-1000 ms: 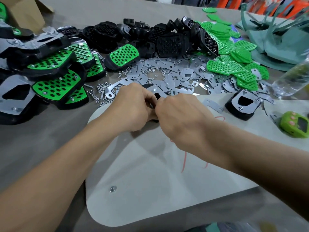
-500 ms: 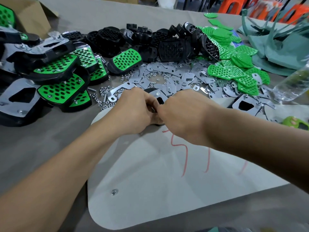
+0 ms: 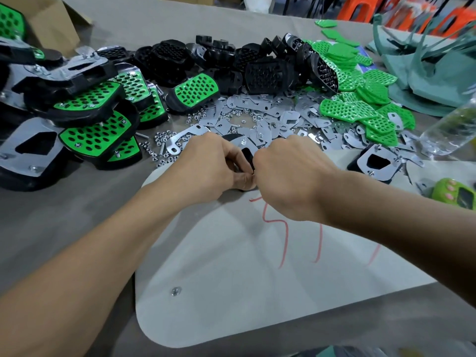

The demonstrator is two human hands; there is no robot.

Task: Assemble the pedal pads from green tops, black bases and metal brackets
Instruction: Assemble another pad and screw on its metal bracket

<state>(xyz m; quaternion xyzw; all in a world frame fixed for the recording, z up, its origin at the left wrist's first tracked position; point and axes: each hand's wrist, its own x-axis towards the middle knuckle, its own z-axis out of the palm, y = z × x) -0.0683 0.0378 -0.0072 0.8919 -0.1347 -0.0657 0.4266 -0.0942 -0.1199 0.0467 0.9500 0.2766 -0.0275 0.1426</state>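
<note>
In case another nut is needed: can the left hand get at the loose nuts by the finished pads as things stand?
Probably yes, once freed. The nuts lie uncovered on the table just left of the left hand, only a curved bracket beside them. But that hand is pinching the pad under assembly.

Assembly workshop: a table heaped with black bases, green tops, metal brackets.
</note>
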